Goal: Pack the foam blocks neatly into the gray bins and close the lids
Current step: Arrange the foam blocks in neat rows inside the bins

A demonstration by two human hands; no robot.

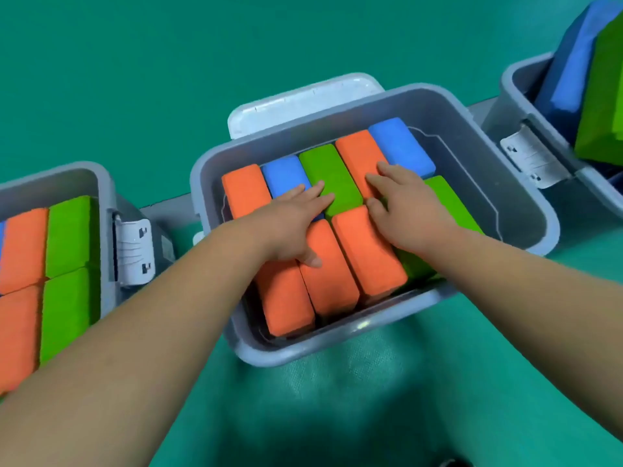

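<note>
Both spread flat, left hand (293, 227) and right hand (408, 210) should press the coloured foam blocks (367, 251) evenly level inside the gray plastic bin (455, 129).

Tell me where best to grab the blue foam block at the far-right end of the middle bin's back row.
Probably from above on the right. The blue foam block has open gaps along its right long side and far end, toward the wall of the gray bin. Fingers can slip down there. Its left side sits tight against the orange block.
</note>
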